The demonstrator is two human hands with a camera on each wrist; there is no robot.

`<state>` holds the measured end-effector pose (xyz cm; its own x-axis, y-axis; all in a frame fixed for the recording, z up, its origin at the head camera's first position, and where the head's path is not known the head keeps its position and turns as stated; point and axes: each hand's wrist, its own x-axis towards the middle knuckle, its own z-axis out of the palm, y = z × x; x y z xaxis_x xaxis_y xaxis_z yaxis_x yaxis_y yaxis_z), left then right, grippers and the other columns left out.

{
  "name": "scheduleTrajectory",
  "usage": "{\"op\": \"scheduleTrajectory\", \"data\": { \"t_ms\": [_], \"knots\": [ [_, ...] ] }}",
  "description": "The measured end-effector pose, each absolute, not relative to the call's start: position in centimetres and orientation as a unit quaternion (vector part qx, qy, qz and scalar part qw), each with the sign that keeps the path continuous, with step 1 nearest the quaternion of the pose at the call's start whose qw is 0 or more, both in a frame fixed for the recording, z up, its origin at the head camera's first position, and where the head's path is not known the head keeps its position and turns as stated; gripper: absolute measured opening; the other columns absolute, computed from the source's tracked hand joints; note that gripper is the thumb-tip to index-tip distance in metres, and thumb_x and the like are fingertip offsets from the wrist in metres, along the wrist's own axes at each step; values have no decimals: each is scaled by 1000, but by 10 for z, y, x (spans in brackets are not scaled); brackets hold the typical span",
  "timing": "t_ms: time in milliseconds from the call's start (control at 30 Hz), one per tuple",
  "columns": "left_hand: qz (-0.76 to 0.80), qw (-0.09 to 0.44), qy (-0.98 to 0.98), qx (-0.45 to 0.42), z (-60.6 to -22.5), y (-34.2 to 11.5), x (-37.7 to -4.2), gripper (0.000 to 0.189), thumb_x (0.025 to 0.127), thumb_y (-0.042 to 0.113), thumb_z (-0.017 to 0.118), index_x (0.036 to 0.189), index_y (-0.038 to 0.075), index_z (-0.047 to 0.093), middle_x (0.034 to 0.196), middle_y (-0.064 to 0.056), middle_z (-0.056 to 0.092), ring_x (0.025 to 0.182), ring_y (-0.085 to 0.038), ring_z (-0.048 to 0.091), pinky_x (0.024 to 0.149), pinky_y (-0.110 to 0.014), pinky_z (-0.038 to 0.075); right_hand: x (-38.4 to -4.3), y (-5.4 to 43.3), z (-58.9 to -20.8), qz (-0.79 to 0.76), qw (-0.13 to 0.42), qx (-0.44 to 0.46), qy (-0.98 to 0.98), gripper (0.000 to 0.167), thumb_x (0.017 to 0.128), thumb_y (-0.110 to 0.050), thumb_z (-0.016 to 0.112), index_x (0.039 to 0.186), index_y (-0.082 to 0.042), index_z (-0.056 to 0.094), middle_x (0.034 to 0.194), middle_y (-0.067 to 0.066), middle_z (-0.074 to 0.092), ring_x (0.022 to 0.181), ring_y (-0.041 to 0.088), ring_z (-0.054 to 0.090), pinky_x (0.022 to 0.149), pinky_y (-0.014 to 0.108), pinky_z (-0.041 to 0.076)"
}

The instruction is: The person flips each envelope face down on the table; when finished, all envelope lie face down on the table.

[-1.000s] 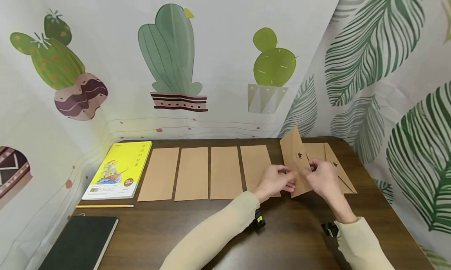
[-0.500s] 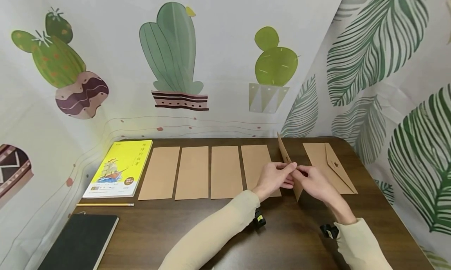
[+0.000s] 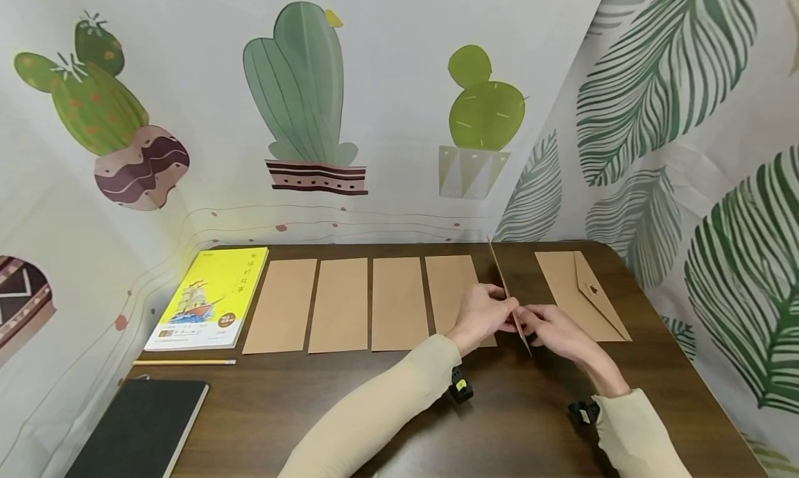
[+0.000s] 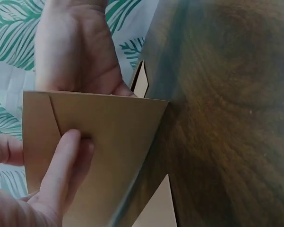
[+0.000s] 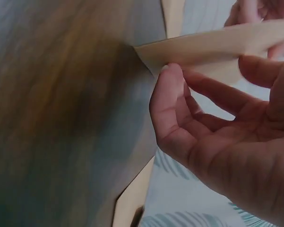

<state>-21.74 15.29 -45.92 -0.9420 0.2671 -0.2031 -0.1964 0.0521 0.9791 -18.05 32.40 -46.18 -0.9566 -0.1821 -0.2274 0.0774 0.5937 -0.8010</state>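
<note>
A brown paper envelope point(image 3: 499, 267) stands on its long edge between my two hands, seen almost edge-on in the head view. My left hand point(image 3: 482, 314) pinches it from the left; the left wrist view shows fingers on its flap side point(image 4: 108, 123). From the right, my right hand point(image 3: 557, 329) pinches the same envelope, with thumb and fingertips on its paper in the right wrist view. Another envelope point(image 3: 564, 284) lies flap side up to the right, a small dark crown mark on its flap. Several plain brown envelopes point(image 3: 399, 304) lie in a row to the left.
At the left stand a yellow book point(image 3: 215, 291) with a ship on its cover, a pencil point(image 3: 187, 362) and a black notebook point(image 3: 140, 426). The dark wooden table point(image 3: 499, 429) meets a patterned cloth backdrop point(image 3: 399, 117) at its rear edge.
The held envelope has turned from showing its crowned flap face to standing nearly edge-on. Both hands have drawn closer together on it; the other envelopes stay put.
</note>
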Motion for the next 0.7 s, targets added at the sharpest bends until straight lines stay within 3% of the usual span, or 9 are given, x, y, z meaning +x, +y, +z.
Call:
{"op": "scheduleTrajectory", "data": {
  "t_ms": [67,233,300,400,533,633,700],
  "knots": [
    [685,160,710,24,-461,152,-218,24,97,2,70,119,-6,75,88,-13,80,78,-33,83,67,-35,68,-182,327,-465,-436,140,-9,889,52,118,-29,45,144,14,59,122,27,73,106,29,71,84,39,62],
    [679,141,720,22,-464,148,-222,21,96,1,70,117,-2,76,85,-16,81,67,-26,79,65,-35,67,-185,335,-469,-367,107,34,924,69,115,-44,52,148,16,54,136,36,67,120,47,67,95,51,59],
    [655,135,744,21,-465,147,-225,24,95,2,72,118,-3,77,90,-16,81,67,-19,75,67,-31,65,-187,338,-470,-351,88,47,931,71,112,-45,58,147,17,54,133,35,67,117,45,67,93,48,59],
    [596,131,792,18,-465,146,-228,29,91,2,76,119,-4,77,96,-10,79,70,-13,64,67,-26,57,-190,341,-469,-343,72,63,934,74,107,-43,68,145,18,55,120,28,68,100,34,65,80,38,54],
    [515,142,845,22,-468,148,-235,4,85,-2,74,85,-2,70,70,-1,61,56,-14,48,53,-27,38,-197,342,-467,-300,69,73,949,74,102,-44,72,143,16,58,127,32,68,103,36,66,83,42,55],
    [458,143,877,35,-481,157,-245,22,79,-4,73,68,6,58,47,1,54,39,-13,50,44,-27,34,-202,342,-466,-269,82,78,956,72,102,-44,70,141,15,59,139,36,65,116,45,66,95,54,57],
    [418,144,896,42,-490,165,-253,20,75,-3,75,65,8,62,42,1,59,36,-13,57,41,-26,40,-206,343,-466,-254,85,81,960,70,101,-43,69,140,15,60,142,37,64,123,50,65,100,59,56]
  ]
}}
